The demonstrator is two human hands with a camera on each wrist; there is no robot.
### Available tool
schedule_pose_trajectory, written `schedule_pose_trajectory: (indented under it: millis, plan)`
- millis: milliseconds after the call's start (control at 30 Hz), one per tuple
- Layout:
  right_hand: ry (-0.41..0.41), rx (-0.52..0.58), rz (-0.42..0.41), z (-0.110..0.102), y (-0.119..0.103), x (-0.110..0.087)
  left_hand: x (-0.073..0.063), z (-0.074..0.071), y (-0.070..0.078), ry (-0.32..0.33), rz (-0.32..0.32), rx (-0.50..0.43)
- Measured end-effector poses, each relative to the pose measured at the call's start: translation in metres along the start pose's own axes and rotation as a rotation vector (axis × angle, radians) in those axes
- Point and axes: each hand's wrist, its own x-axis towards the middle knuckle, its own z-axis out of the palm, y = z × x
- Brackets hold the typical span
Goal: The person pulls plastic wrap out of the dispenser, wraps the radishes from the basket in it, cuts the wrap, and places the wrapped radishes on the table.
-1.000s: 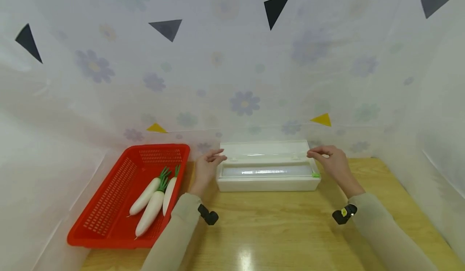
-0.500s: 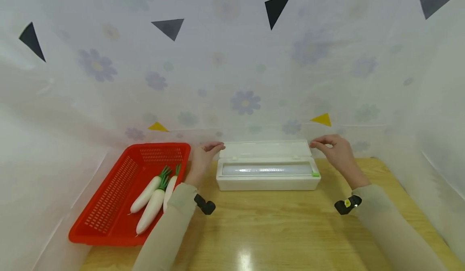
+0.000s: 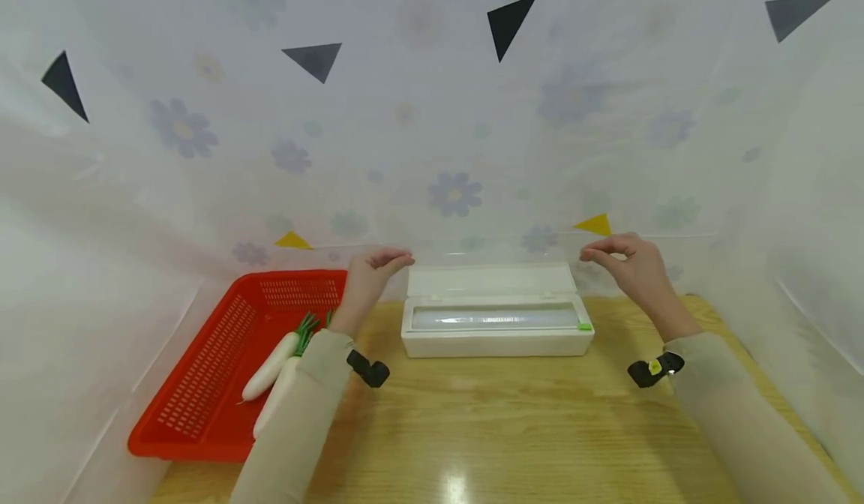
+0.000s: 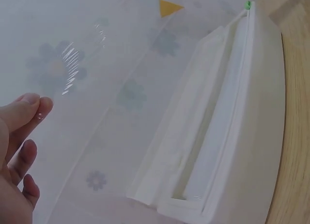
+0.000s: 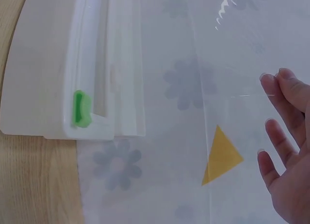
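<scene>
A white plastic wrap dispenser [image 3: 496, 345] sits on the table with its lid [image 3: 493, 280] tipped back. Inside lies a roll of cling film [image 3: 496, 316], and a green slider cutter [image 5: 81, 109] is at the right end. Behind and above the box, my left hand [image 3: 367, 283] pinches one corner of a clear sheet of cling film [image 4: 70, 71] between thumb and forefinger. My right hand [image 3: 631, 268] pinches the opposite corner the same way. Glints mark the sheet stretched between the hands; most of it is transparent and hard to make out.
A red plastic basket [image 3: 196, 451] holding white radishes [image 3: 273, 365] with green tops stands on the left, partly behind the left sleeve. The wooden table [image 3: 513, 429] extends in front of the dispenser. A flower-patterned sheet [image 3: 432, 114] with black and yellow triangles hangs behind.
Both hands have moved up and away past the dispenser's lid, and slightly apart, drawing the cling film with them. The dispenser and basket stay put.
</scene>
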Motion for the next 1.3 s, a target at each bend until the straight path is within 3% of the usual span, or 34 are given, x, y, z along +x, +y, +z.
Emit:
schedule_pose_trajectory:
  millis: [233, 400, 500, 767, 1300]
  plan:
    - [-0.046, -0.001, 0.024, -0.018, -0.010, 0.005, 0.000, -0.015, 0.017, -0.099, 0.001, 0.056]
    - [-0.140, -0.008, 0.029, -0.032, -0.018, 0.006, -0.002, -0.027, 0.024, -0.211, 0.014, 0.046]
    - [-0.176, -0.043, 0.016, -0.038, -0.022, 0.009, -0.003, -0.032, 0.029, -0.234, 0.022, 0.036]
    - [-0.146, -0.171, -0.096, -0.043, -0.032, 0.014, 0.004, -0.034, 0.041, -0.223, 0.065, 0.032]
    - [0.074, -0.184, -0.243, -0.054, -0.044, 0.020, 0.009, -0.035, 0.071, -0.130, 0.180, 0.101]
